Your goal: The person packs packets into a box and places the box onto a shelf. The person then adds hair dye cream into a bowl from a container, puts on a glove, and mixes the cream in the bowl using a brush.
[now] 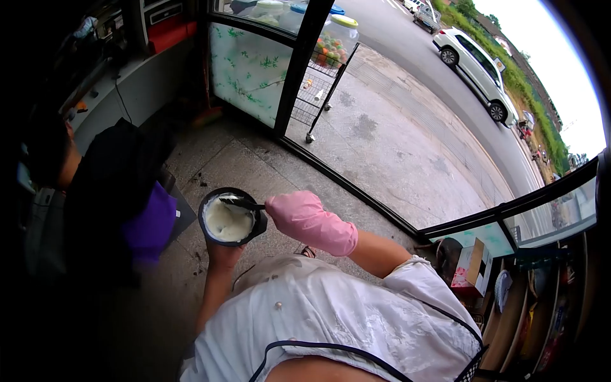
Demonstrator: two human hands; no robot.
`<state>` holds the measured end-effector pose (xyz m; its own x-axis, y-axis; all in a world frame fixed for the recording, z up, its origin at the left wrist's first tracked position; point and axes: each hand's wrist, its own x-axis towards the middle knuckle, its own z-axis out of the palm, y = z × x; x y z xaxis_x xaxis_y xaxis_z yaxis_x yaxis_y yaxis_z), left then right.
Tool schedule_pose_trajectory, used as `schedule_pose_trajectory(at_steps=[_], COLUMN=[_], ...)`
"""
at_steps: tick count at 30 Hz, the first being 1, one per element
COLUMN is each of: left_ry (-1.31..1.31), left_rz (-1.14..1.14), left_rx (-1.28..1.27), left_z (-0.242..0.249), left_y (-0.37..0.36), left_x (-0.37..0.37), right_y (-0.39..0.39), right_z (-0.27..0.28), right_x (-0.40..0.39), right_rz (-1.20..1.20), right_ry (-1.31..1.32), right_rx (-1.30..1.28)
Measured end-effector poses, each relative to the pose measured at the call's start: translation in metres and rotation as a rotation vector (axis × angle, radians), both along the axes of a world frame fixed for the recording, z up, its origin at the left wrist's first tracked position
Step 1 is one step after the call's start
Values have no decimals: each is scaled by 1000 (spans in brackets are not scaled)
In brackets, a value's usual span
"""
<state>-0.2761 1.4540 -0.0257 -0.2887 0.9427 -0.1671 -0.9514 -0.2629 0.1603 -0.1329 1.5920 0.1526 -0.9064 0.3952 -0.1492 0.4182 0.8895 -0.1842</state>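
My left hand (224, 253) is bare and supports a dark mixing bowl (259, 224) from below, its fingers mostly hidden under it. Thick white cream (228, 224) coats the bowl's inside. A pink glove covers my right hand (299, 213), which is closed on the handle of a black tint brush (243, 203). The brush reaches over the bowl's rim, and its head lies at the cream near the far side.
A person in a black cape (108, 184) is at the left, beside purple cloth (151, 223). Glass doors with a dark frame (356, 191) stand ahead. Outside are a wire cart (315, 95) and a white car (477, 70). Shelves and a cardboard box (472, 267) stand right.
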Motion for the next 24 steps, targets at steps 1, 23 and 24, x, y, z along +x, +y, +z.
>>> schedule_pose_trajectory(at_steps=[1, 23, 24], left_ry=[-122, -100, -100], left_rz=[33, 99, 103], left_rx=[-79, 61, 60], left_z=[25, 48, 45], left_y=[5, -16, -18], left_x=[6, 16, 16], right_y=[-8, -32, -29], right_z=[2, -2, 1], right_x=[-7, -2, 3], right_rz=[1, 257, 306], right_ry=[5, 68, 48], right_rx=[-32, -10, -19])
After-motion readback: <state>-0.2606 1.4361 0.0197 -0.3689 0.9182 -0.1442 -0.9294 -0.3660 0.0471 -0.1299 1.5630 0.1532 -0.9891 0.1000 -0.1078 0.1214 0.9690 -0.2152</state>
